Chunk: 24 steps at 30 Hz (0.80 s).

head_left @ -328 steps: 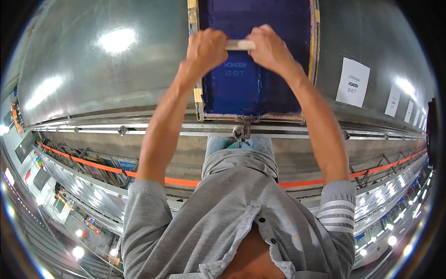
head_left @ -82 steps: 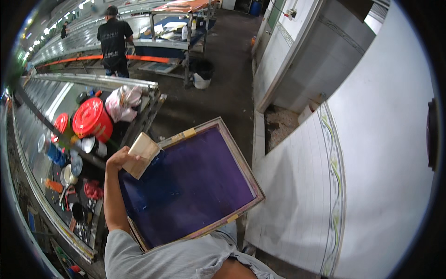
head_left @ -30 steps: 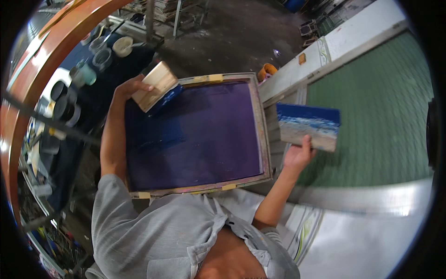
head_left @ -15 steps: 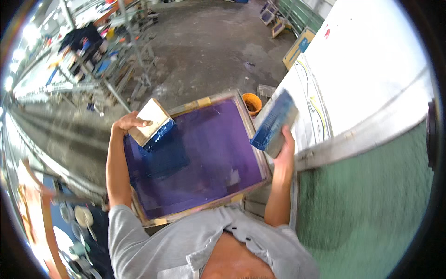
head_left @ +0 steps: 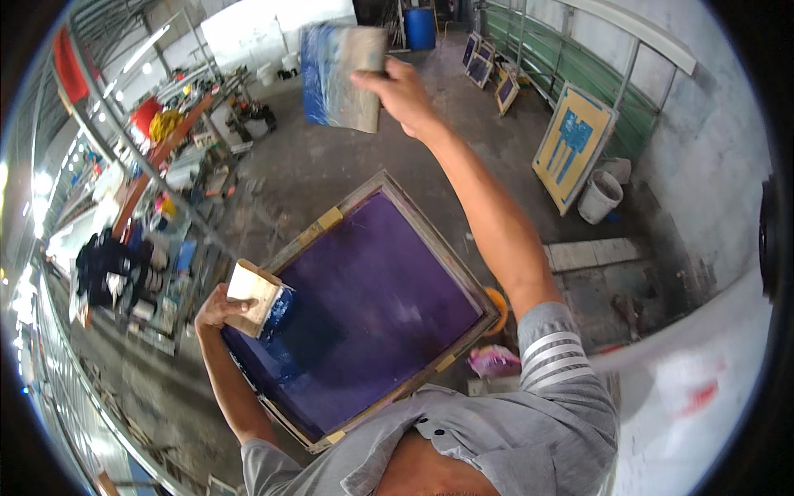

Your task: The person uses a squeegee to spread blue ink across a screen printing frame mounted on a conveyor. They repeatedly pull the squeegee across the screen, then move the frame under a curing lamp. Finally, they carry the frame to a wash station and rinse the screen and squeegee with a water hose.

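A screen-printing screen with a wooden frame (head_left: pixel 442 241) and purple mesh (head_left: pixel 389 281) lies slanted before my body. Dark blue ink covers the mesh near its left corner. My left hand (head_left: pixel 217 307) is closed round a pale wooden squeegee (head_left: pixel 253 293) at that corner; its ink-coated lower edge meets the mesh. Whether those fingers also grip the frame is hidden. My right arm reaches far out past the screen. Raised there, my right hand (head_left: pixel 403 95) grips a second squeegee (head_left: pixel 347 78), smeared blue along its left side.
An orange bucket (head_left: pixel 496 310) shows partly behind the frame's right corner. Against the right rail leans a yellow screen (head_left: pixel 571 140) with a blue pattern, beside a white bucket (head_left: pixel 600 198). Metal racks and clutter line the left. A pale wall (head_left: pixel 703 157) stands at right.
My right hand has swung from beside the screen to far ahead with its squeegee. The screen has turned, the left squeegee staying at its corner. The view has shifted; the white printed surface is gone from sight.
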### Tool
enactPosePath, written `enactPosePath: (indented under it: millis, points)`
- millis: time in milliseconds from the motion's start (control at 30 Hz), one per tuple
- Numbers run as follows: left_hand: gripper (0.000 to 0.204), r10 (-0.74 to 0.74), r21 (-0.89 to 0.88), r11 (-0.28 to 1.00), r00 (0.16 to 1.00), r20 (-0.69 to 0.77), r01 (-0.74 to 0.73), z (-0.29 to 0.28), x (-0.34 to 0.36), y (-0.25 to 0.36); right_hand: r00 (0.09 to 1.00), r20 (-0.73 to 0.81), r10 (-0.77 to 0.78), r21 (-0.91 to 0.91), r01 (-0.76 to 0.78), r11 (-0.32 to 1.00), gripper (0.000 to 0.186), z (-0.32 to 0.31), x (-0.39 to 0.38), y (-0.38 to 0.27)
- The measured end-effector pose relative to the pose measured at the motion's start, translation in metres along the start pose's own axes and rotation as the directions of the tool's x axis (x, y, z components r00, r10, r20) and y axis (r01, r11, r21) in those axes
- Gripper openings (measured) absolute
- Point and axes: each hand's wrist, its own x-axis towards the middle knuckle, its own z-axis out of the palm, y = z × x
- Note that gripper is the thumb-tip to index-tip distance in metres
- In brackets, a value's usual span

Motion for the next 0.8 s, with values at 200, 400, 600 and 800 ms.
enactPosePath:
  millis: [200,400,600,800]
  points:
    - [0.051,0.018,0.166,0.985,0.982,0.191,-0.050,-0.009,0.277,0.042,0.835,0.302,-0.460,-0.847,0.456,0.273,0.042,-0.061,0.156,0.165]
    - [0.055,-0.003,0.216,0.971,0.897,0.443,-0.103,0.044,0.556,0.097,0.963,0.258,0.076,-0.936,0.230,0.265,0.035,-0.173,0.256,0.315]
    - [0.051,0.026,0.168,0.980,0.902,0.432,-0.109,0.094,0.790,0.118,0.958,0.003,0.288,-0.835,-0.157,0.527,0.026,-0.252,0.379,0.494]
    - [0.056,-0.015,0.175,0.983,0.909,0.416,-0.064,0.090,0.976,0.126,0.708,0.251,0.660,-0.941,0.019,0.338,0.029,-0.296,0.529,0.625]
